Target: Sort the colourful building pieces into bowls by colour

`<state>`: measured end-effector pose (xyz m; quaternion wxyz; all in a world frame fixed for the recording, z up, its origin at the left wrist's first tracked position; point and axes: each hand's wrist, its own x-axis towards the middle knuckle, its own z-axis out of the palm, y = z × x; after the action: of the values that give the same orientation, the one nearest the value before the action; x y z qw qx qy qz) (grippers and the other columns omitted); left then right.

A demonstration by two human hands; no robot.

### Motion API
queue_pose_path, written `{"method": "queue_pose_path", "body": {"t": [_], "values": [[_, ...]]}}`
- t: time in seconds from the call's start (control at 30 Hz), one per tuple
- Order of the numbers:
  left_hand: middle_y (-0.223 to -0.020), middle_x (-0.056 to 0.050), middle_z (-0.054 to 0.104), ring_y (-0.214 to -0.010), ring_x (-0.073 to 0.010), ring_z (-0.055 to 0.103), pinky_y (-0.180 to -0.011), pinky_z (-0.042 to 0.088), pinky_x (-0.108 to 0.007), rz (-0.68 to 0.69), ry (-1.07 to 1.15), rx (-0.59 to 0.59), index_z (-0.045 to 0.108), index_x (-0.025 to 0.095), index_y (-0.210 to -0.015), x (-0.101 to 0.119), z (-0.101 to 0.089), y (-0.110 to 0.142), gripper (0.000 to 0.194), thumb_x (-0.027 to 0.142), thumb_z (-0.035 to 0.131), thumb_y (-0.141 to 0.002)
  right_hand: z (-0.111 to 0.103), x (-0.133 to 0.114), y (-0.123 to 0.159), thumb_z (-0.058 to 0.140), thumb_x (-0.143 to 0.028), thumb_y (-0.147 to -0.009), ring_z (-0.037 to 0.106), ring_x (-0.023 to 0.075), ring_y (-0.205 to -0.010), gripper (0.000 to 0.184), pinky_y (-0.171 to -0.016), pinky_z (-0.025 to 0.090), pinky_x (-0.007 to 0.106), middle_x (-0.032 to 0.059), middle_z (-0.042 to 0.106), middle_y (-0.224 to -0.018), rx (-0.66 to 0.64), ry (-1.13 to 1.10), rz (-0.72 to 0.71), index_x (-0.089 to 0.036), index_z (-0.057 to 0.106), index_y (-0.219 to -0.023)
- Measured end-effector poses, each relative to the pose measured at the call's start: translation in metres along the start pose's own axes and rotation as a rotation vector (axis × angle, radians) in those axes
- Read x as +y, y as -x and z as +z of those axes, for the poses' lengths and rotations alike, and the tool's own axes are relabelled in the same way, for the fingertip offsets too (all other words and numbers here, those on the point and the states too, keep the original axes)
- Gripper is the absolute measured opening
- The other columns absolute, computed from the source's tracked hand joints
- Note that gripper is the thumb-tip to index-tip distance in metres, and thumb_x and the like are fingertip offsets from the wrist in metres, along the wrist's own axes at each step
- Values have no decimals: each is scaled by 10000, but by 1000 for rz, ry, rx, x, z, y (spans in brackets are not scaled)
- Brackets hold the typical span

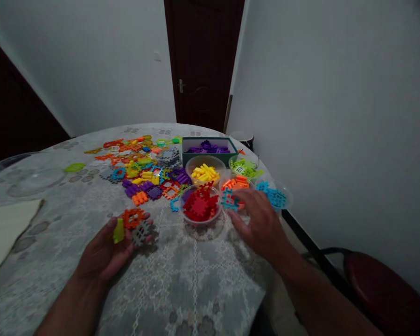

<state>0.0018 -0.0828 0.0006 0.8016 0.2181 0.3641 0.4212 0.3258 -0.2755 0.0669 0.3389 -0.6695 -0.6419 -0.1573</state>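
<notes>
- Patterned cloth (168, 275) covers the round table that I watch from afar, with a dark red door (205, 60) and pale walls (322, 107) beyond it.
- I see the two hands well apart over the table's near half.
- On the left, the left hand (108, 249) is turned palm up, its fingers loosely curled under three plastic pieces: an orange piece (133, 218), a gray piece (140, 233) beside it, and a yellow-green piece (119, 231) by the thumb.
- On the right, the right hand (262, 224) pinches a blue piece (228, 199) between thumb and fingers, beside the red and orange bowls — whether it touches either, I cannot tell.
- Clear bowls (200, 223) cluster around that hand: red pieces (199, 205) in the nearest, yellow rods (205, 173) behind them, orange rods (238, 182) next to the fingers, green pieces (245, 167) farther back, and blue pieces (273, 196) at the right.
- Behind the yellow rods I make out a dark green box (196, 157) holding purple pieces (208, 147).
- Left of the bowls spreads a mixed heap (140, 163) of many colors — one lime piece (75, 167) lies apart on its left.
- At the far left I see a pale flat sheet (10, 228); at the near right, off the table, a dark red seat (381, 280).
</notes>
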Motion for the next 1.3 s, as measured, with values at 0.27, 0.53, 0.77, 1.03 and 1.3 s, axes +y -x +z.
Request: {"method": "queue_pose_path", "body": {"t": [0.27,0.53,0.77,1.03,1.3], "values": [[-1031,-147,828,-845,-362,813,-669,697,-539,7,18,138,579,194,-1502,-1,5,1,568,155,567,-936,-29,122,22,613,-366,-989,672,335,-1092,337,-1021,493,496,182,751,-1183,141,374,209,-141,685,-1229],[-1160,-216,798,-995,-382,800,-752,688,-570,61,-92,30,635,122,-1393,-3,2,2,440,175,512,-974,-5,139,24,454,-222,-1021,633,323,-1263,359,-1066,484,510,204,703,-1340,150,419,255,-148,719,-1253],[-1204,-221,785,-1012,-372,793,-782,681,-578,37,-104,-58,680,124,-1306,-4,-3,2,360,241,561,-986,-8,127,24,498,-233,-997,673,318,-1214,318,-1083,503,525,183,738,-1267,147,370,191,-160,731,-1201],[-1207,-241,777,-1016,-383,790,-807,671,-583,17,-63,-148,672,93,-1283,-11,-5,1,385,319,638,-974,-11,31,25,552,-203,-1000,729,269,-1122,246,-1046,568,482,98,776,-1190,167,-26,70,-241,726,-1171],[-1215,-223,773,-1028,-354,784,-836,659,-540,-22,-25,-307,678,103,-1260,-20,-7,0,428,433,654,-989,39,-70,18,567,-208,-1021,663,296,-1295,441,-1075,586,531,130,685,-1413,-381,-405,-238,-244,568,-1460]]}}
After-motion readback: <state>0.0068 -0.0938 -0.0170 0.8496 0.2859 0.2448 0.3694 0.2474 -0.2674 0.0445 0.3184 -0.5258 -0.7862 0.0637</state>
